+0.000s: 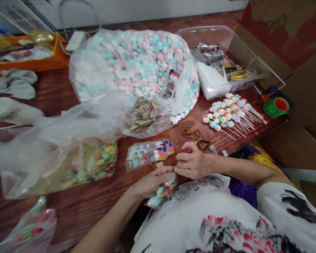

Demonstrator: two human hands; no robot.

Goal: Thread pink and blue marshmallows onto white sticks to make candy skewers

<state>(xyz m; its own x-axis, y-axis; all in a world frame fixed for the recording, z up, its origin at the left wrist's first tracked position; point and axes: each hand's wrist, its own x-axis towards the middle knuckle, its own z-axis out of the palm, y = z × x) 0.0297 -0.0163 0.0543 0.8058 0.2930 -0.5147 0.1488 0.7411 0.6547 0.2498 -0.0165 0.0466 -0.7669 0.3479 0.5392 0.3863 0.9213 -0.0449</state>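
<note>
Close to my body, my left hand [155, 180] is closed around a marshmallow skewer in a clear wrapper [156, 200], its pink, blue and orange pieces showing below the fingers. My right hand [193, 162] meets it at the upper end of the wrapper, with fingers curled in a pinch; what they grip is hidden. Gold twist ties [193, 135] lie just beyond my right hand. Printed clear wrappers [147, 153] are fanned out on the table, ahead of my left hand. Over to the right, unwrapped marshmallow skewers [226, 112] lie in a pile with white sticks pointing toward me.
A large bag of pastel marshmallows [131, 63] fills the back, with a crumpled brown cloth [144, 114] on its front. Left are a bag of gummy candies [94, 161] and a white mug [13, 112]. A clear plastic bin [213, 89] and green tape [275, 107] stand right.
</note>
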